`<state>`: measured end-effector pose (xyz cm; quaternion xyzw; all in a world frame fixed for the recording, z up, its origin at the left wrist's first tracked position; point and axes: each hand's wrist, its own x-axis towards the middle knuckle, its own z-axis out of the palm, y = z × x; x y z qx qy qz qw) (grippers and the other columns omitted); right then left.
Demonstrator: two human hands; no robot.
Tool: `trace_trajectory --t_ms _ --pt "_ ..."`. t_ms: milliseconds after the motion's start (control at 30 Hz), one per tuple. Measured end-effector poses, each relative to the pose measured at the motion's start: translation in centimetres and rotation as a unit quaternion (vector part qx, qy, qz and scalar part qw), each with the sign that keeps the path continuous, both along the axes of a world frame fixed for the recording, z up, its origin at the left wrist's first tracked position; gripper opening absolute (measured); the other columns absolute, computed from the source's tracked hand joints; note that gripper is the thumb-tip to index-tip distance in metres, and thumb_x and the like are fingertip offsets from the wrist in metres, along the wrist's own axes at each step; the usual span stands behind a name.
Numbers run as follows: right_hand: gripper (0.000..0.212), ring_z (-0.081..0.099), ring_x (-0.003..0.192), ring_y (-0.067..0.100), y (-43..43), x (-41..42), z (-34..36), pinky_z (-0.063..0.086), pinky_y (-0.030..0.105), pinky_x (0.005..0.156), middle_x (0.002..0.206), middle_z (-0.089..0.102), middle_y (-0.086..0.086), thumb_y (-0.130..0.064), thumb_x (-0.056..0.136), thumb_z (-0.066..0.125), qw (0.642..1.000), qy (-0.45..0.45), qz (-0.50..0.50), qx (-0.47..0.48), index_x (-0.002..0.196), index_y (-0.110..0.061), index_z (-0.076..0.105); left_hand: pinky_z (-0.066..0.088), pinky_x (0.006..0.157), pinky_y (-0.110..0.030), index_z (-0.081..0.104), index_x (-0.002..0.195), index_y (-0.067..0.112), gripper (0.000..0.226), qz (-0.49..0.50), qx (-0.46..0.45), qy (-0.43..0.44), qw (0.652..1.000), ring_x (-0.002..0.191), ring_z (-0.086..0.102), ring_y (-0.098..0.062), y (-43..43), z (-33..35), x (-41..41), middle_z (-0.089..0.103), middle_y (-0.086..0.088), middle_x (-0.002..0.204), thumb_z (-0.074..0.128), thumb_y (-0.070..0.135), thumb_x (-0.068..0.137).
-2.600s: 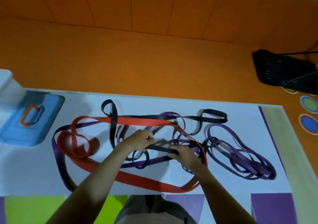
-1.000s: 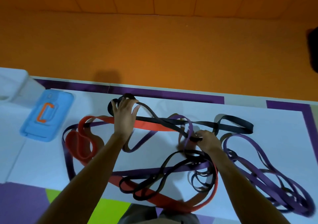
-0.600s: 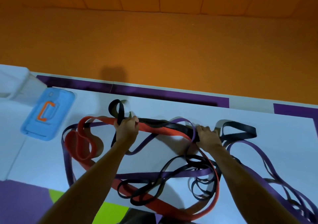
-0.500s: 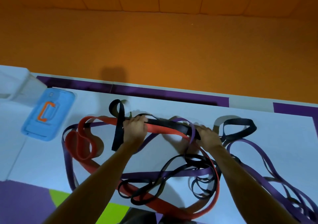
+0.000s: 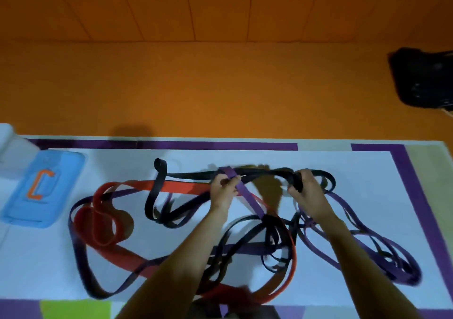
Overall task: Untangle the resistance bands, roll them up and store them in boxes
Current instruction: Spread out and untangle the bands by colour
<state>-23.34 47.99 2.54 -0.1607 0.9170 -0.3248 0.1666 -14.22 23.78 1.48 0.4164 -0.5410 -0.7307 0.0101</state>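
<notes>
We are finding the left hand [image 5: 224,187] curled around a purple band [image 5: 248,197] and a black band [image 5: 264,171], both raised off the white mat [image 5: 372,179]. The right hand [image 5: 307,191] is gripping the same black band further along. A red band [image 5: 182,186] is lying tangled with others on the mat, and a blue lid [image 5: 41,188] is resting at the mat's left end.

No legible text, brand, number or sign found. An orange C-shaped form [image 5: 39,184] sits on the blue lid [image 5: 67,171], left of the red band [image 5: 171,185]; lettering unconfirmed.
</notes>
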Motion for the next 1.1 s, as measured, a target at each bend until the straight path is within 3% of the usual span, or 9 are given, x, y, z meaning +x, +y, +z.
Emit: trace_trajectory --t_ms 67,167,300,400,567,700,800,867,1100 --pt "0.022 0.062 0.069 0.024 0.3 0.0 2.0 0.043 0.036 0.057 0.08 0.062 0.003 -0.027 0.099 0.065 0.995 -0.005 -0.079 -0.066 0.099 -0.033 0.043 0.062 0.074 -0.028 0.064 0.098 0.01 0.011 0.052 0.037 -0.021 0.998 0.095 0.073 -0.027 -1.9 0.0 1.2 0.074 -0.012 0.096 0.074 0.007 0.097" --pt "0.016 0.055 0.059 0.019 -0.4 0.2 6.5 0.043 0.037 0.057 0.08 0.064 0.014 -0.038 0.093 0.063 0.971 0.017 -0.144 -0.191 0.099 -0.035 0.048 0.057 0.093 -0.04 0.067 0.099 0.007 0.006 0.093 0.044 -0.068 0.992 0.103 0.067 -0.03 -3.8 -0.2 2.9 0.07 -0.015 0.103 0.072 0.005 0.097" --pt "0.021 0.061 0.076 0.026 -2.4 1.1 13.1 0.051 0.032 0.063 0.093 0.065 0.012 -0.032 0.096 0.06 0.941 0.087 -0.154 -0.288 0.099 -0.051 0.049 0.055 0.093 -0.047 0.056 0.135 -0.006 0.046 0.083 0.015 -0.153 0.985 0.108 0.065 -0.04 -4.4 0.2 4.8 0.066 -0.024 0.119 0.073 0.005 0.094" --pt "0.019 0.057 0.087 0.038 -3.8 2.2 16.9 0.047 0.028 0.073 0.099 0.057 0.027 -0.029 0.102 0.057 0.938 0.124 -0.118 -0.301 0.106 -0.046 0.049 0.047 0.109 -0.06 0.032 0.157 0.014 0.09 -0.035 -0.185 -0.176 0.966 0.139 0.046 -0.046 -3.8 2.5 5.4 0.042 -0.023 0.154 0.084 0.024 0.084" --pt "0.013 0.053 0.084 0.037 -5.3 5.1 20.7 0.046 0.032 0.072 0.096 0.054 0.022 -0.029 0.102 0.058 0.945 0.147 -0.071 -0.283 0.111 -0.034 0.05 0.001 0.128 -0.056 -0.005 0.164 0.047 0.135 -0.353 -0.369 0.062 0.857 0.162 -0.001 -0.017 -1.5 8.3 0.9 -0.001 0.008 0.177 0.093 0.052 0.071" --pt "0.017 0.054 0.081 0.028 -4.8 7.1 22.2 0.046 0.025 0.069 0.092 0.054 0.008 -0.024 0.103 0.059 0.944 0.174 -0.082 -0.266 0.11 -0.037 0.051 0.05 0.105 -0.05 0.058 0.137 0.022 0.056 -0.399 -0.351 0.126 0.838 0.132 0.059 -0.032 -1.7 11.3 -1.8 0.068 -0.006 0.135 0.085 0.034 0.089" --pt "0.024 0.054 0.076 0.004 -2.6 7.8 22.5 0.047 0.018 0.068 0.086 0.055 -0.017 -0.026 0.101 0.06 0.937 0.195 -0.127 -0.261 0.11 -0.046 0.05 0.044 0.061 -0.037 0.061 0.11 0.017 0.027 -0.407 -0.364 0.173 0.82 0.076 0.063 -0.017 -2.2 13.7 -2.7 0.065 0.0 0.087 0.075 0.038 0.098" --pt "0.028 0.057 0.079 0.0 -1.1 8.0 22.3 0.05 0.015 0.07 0.09 0.058 -0.019 -0.027 0.099 0.059 0.934 0.197 -0.157 -0.255 0.109 -0.052 0.049 0.031 0.053 -0.033 0.054 0.093 0.023 0.027 -0.388 -0.36 0.206 0.823 0.052 0.045 -0.006 -1.7 16.3 -3.0 0.047 0.003 0.067 0.07 0.042 0.101" --pt "0.023 0.065 0.11 0.0 2.0 7.4 18.3 0.05 0.01 0.085 0.118 0.067 -0.015 -0.031 0.108 0.057 0.94 0.114 -0.191 -0.261 0.125 -0.044 0.049 0.057 0.093 -0.059 0.059 0.124 0.005 0.039 -0.407 -0.232 0.284 0.837 0.107 0.069 -0.039 5.4 23.7 -4.6 0.07 -0.022 0.117 0.055 0.041 0.109"
